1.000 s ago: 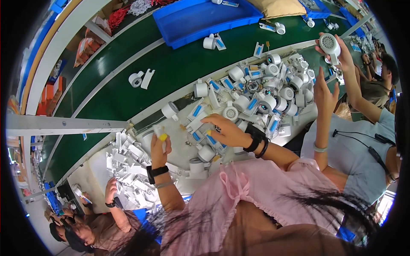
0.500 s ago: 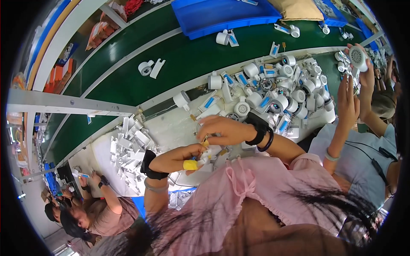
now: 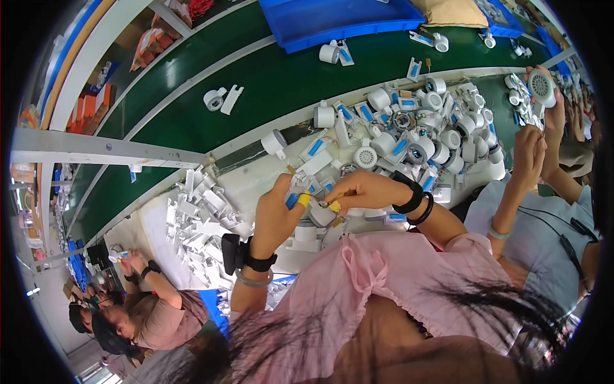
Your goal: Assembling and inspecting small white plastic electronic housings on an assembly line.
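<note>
Over the desk [image 3: 246, 185], the left hand [image 3: 280, 211], folded down a moment ago, has lifted upright beside the right hand [image 3: 368, 192], so the work now seems to be down to fingertips. Right finger and thumb nearly meet at a white part [image 3: 321, 216] between the hands, left fingers curled beside it, though I cannot tell whether either grip has hold. Far off, a blue tray [image 3: 345, 32] sits left of a smaller blue bin [image 3: 508, 31] holding pale pieces.

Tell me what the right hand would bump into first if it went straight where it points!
Probably the left hand: the right hand points leftward at it. A white part shows low between them, though, and depth is unclear, so that could come first.
</note>
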`<action>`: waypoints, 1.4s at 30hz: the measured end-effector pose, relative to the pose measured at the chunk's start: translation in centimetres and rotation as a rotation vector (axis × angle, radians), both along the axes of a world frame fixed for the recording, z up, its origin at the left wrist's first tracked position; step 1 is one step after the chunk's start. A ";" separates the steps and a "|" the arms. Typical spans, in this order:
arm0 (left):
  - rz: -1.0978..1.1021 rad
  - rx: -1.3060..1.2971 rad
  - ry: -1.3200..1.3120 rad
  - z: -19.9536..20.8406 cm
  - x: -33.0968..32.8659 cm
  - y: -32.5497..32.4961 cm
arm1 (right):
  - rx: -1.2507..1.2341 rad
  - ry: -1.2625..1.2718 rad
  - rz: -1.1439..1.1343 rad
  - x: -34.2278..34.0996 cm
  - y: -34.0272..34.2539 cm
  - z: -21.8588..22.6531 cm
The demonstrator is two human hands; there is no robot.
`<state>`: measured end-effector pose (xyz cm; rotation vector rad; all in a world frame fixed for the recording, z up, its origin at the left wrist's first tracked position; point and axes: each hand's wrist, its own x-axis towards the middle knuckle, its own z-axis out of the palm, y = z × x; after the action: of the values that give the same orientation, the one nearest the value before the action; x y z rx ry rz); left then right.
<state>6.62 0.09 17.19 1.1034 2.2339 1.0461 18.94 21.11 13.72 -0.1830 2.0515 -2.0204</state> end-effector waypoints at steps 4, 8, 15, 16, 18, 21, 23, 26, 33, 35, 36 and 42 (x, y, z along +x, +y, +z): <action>0.186 0.186 -0.466 -1.1 1.8 0.6 | 0.371 0.061 -0.182 0.1 -0.5 1.3; 0.224 0.466 -0.847 -3.1 2.7 1.0 | 0.680 0.505 -0.542 0.1 -1.6 -0.6; 0.301 0.521 -0.842 -3.4 3.5 2.7 | 0.544 0.577 -0.681 0.8 -2.3 -0.2; 0.304 0.494 -0.811 -3.4 3.4 2.8 | 0.567 0.587 -0.652 0.6 -2.0 -0.4; 0.297 0.474 -0.774 -3.3 3.5 3.2 | 0.580 0.587 -0.644 1.1 -2.1 -0.8; 0.229 0.504 -0.780 -2.3 4.5 3.6 | 0.578 0.610 -0.665 1.5 -2.2 -1.5; 0.211 0.512 -0.763 -2.4 4.7 3.6 | 0.568 0.645 -0.692 1.5 -2.4 -1.4; 0.194 0.500 -0.715 -2.6 5.0 3.5 | 0.541 0.704 -0.655 1.5 -2.0 -0.7; 0.172 0.361 -0.616 -2.2 5.4 3.6 | 0.538 0.718 -0.692 1.5 -1.9 -0.5; 0.155 0.335 -0.538 -2.5 5.4 3.2 | 0.529 0.725 -0.695 1.5 -2.0 -0.5; 0.136 0.311 -0.459 -2.6 5.4 3.0 | 0.528 0.735 -0.695 1.4 -2.0 -0.5; 0.131 0.292 -0.538 -1.9 5.9 3.2 | 0.543 0.736 -0.715 1.9 -2.1 -0.8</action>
<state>12.52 3.33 15.30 0.6728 1.7738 1.5492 20.81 19.06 12.92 -0.0951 3.4539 -1.7454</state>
